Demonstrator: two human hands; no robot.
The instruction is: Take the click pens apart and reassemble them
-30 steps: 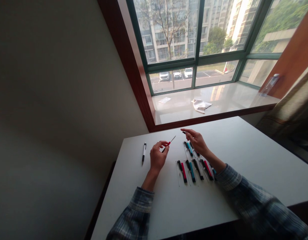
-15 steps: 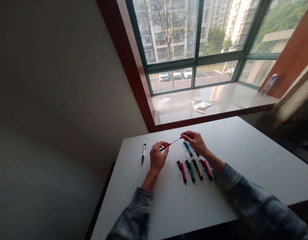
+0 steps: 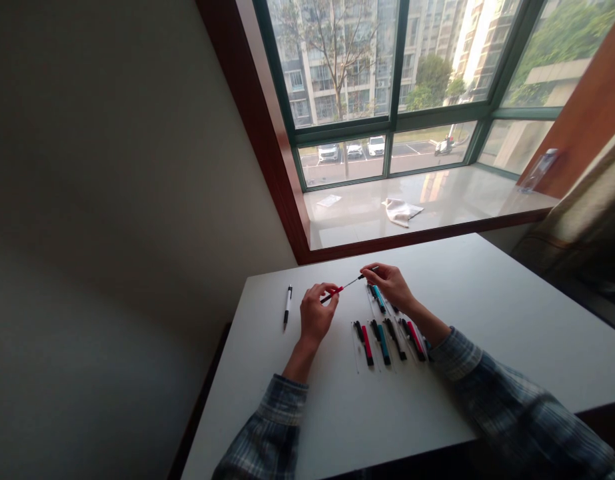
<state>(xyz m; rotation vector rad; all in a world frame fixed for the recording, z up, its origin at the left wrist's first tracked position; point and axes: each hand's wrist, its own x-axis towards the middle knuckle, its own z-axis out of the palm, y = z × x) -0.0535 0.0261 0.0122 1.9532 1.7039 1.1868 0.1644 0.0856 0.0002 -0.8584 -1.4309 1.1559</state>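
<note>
My left hand [image 3: 317, 313] pinches a red and black pen barrel [image 3: 333, 294] above the table. A thin refill [image 3: 351, 283] sticks out of the barrel's upper end and runs toward my right hand [image 3: 390, 283]. Between the fingers of that hand is a black pen top [image 3: 368, 273], in line with the refill's far end; whether the two touch is too small to tell. Below and beside my right hand lie pen parts in rows: a red barrel [image 3: 366, 345], a teal barrel [image 3: 384, 345], black tops and thin refills. My right wrist and forearm hide some of them.
A white and black pen [image 3: 287, 307] lies on the white table [image 3: 377, 413] left of my left hand. On the windowsill [image 3: 347, 230] behind are a crumpled white cloth [image 3: 402, 212], a paper piece [image 3: 330, 201] and a clear bottle [image 3: 538, 170]. A wall borders the left side.
Both hands stay almost in place, still holding the barrel and the top. The pen top sits slightly closer in line with the refill. The camera view has shifted slightly.
</note>
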